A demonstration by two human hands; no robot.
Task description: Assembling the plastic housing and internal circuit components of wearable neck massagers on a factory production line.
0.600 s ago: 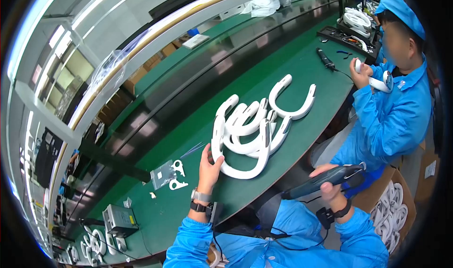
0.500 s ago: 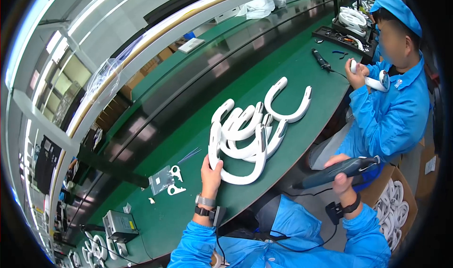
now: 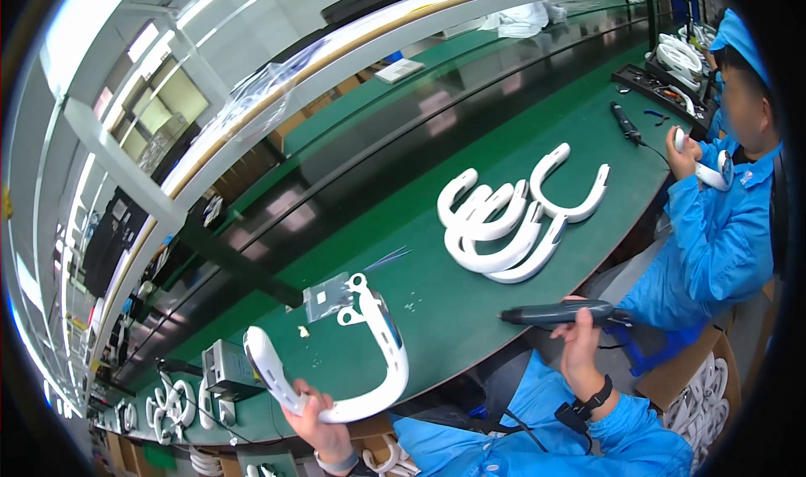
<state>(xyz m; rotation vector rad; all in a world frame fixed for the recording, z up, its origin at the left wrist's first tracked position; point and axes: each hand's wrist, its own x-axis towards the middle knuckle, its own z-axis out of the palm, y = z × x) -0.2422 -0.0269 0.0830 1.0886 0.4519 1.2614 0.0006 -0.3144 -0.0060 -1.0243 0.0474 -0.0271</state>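
Observation:
My left hand (image 3: 312, 425) is closed round the curved white U-shaped neckband (image 3: 369, 400), raised over the near edge of the green table, one end tilted up. A dark oval inset shows near its right tip. In my right hand (image 3: 579, 351) is a dark electric screwdriver (image 3: 554, 313), lying level with its tip pointing left, over the table's edge. Several more white neckbands (image 3: 504, 263) lie in an overlapping pile on the table, between my hands and the far side. Two small white ring-ended clips (image 3: 350, 316) sit behind the raised neckband, beside a clear plastic bag (image 3: 324, 299).
At the right, a co-worker in blue (image 3: 714, 233) holds a white part. Another screwdriver (image 3: 625, 124) and a black parts tray (image 3: 646, 91) lie nearby. A grey metal box (image 3: 225, 368) stands at the left. A carton of white parts (image 3: 703, 397) is at lower right.
My left hand has lifted the neckband off the pile and carried it left towards me. My right hand has brought the screwdriver left to the table's edge, levelling it. The view has shifted.

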